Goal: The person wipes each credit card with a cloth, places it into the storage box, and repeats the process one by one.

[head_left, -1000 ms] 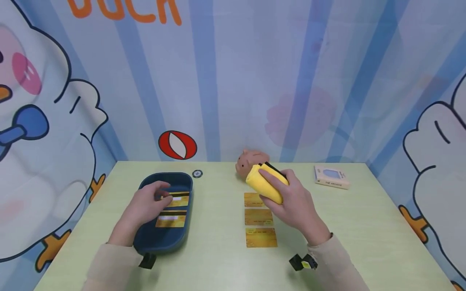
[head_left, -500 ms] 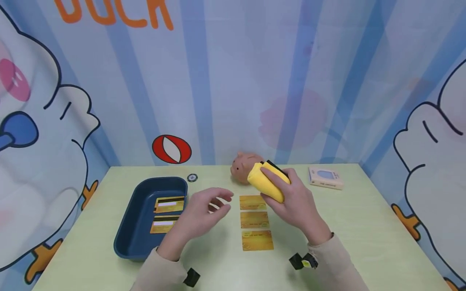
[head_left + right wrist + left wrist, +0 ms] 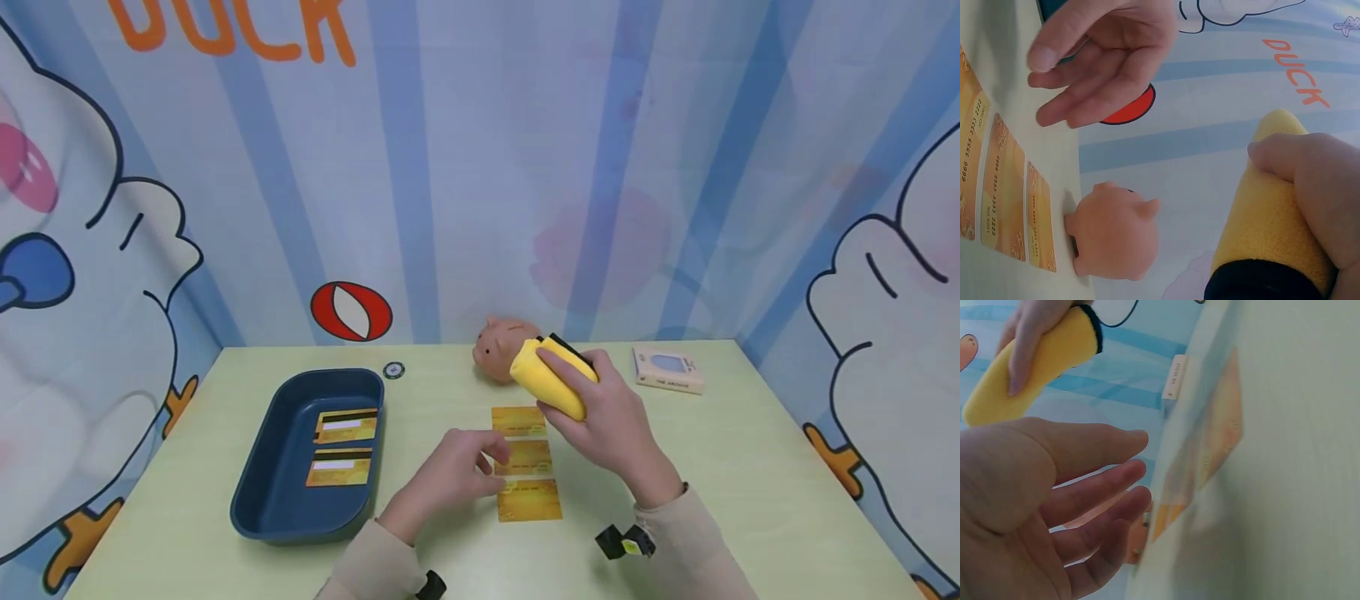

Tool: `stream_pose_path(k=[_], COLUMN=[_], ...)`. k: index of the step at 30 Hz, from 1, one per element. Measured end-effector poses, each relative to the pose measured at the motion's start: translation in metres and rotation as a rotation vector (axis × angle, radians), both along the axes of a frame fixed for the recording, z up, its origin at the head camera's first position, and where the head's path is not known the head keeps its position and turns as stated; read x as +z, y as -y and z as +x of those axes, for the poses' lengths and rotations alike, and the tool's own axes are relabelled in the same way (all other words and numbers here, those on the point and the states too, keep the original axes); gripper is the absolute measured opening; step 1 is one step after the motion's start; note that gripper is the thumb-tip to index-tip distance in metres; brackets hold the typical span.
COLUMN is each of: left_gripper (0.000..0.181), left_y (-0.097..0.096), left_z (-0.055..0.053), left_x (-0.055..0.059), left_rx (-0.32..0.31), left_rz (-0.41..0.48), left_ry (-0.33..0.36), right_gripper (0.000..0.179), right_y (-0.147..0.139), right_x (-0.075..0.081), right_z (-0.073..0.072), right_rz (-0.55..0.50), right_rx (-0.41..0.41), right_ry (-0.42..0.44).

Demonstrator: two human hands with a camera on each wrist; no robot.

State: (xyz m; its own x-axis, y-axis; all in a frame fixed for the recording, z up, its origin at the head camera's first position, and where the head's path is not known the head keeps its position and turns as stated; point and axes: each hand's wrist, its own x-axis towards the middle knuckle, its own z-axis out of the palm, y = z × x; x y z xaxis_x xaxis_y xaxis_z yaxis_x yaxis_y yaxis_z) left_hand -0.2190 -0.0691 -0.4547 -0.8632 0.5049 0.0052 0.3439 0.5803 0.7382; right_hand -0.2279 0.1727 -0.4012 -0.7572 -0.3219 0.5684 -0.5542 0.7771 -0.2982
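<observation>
Three gold cards (image 3: 528, 460) lie face-up in a column on the bench (image 3: 750, 500), with narrow gaps between them. The left hand (image 3: 461, 467) hovers beside and just above them, fingers gently bent, thumb and fingertips apart, holding nothing; in the head view its fingertips overlap the left edge of the middle card. The right hand (image 3: 600, 421) grips a soft yellow bundle (image 3: 536, 375) with a black end, fingers curled round it and raised above the bench. What the bundle contains, if anything, cannot be told.

The bundle and thumb cover the right end of the farthest card, and the bundle hides part of the pink pig figurine (image 3: 498, 348) behind it; the right wrist view shows more of the pig's body. There, the nearest card is cut off by the picture's edge, and the smallest print is illegible. The left wrist view shows the cards only as a blurred, slanting strip.

Well to the left, a dark blue tray (image 3: 277, 479) holds two striped cards (image 3: 339, 467), one above the other. A small round disc (image 3: 393, 370) sits near its far right corner, its markings too small to read. At the back right lies a pale box (image 3: 669, 371).
</observation>
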Motion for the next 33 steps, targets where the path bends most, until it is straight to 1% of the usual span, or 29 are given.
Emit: stream_pose_path(k=[3,7,10,13,15,19,24,26,29,33], left_gripper=[0.027,0.035,0.042,0.045,0.046,0.048,0.052,0.053,0.052,0.047], left_y=[-0.004,-0.008,-0.009,-0.011,-0.012,-0.012,-0.010,-0.009,-0.009,-0.008], left_z=[0.003,0.007,0.010,0.010,0.010,0.009,0.007,0.007,0.006,0.006], left_x=[-0.006,-0.012,-0.013,-0.014,-0.014,-0.016,-0.022,-0.024,-0.024,-0.021], left_rx=[0.002,-0.014,-0.025,-0.033,-0.035,-0.045,-0.069,-0.080,-0.100,-0.115], left_rz=[-0.037,-0.114,-0.166,-0.205,-0.219,-0.206,-0.147,-0.131,-0.136,-0.171], left_ry=[0.007,-0.049,-0.092,-0.101,-0.094,-0.060,0.003,0.018,0.017,0.001], right_gripper=[0.071,0.071,0.070,0.070,0.070,0.070,0.070,0.070,0.070,0.070], right_y=[0.000,0.000,0.000,0.000,0.000,0.000,0.000,0.000,0.000,-0.001], right_x=[0.000,0.000,-0.001,-0.001,0.000,0.000,-0.002,-0.002,-0.001,0.001], right_z=[0.000,0.001,0.001,0.001,0.000,0.000,0.000,0.000,0.000,0.000], right_rz=[0.003,0.011,0.013,0.014,0.010,0.002,0.009,0.010,0.005,-0.005], right_rx=[-0.001,0.001,0.001,0.000,0.002,0.005,0.009,0.009,0.002,-0.015], right_ry=[0.006,0.001,-0.002,0.001,0.006,0.010,0.009,0.013,0.019,0.020])
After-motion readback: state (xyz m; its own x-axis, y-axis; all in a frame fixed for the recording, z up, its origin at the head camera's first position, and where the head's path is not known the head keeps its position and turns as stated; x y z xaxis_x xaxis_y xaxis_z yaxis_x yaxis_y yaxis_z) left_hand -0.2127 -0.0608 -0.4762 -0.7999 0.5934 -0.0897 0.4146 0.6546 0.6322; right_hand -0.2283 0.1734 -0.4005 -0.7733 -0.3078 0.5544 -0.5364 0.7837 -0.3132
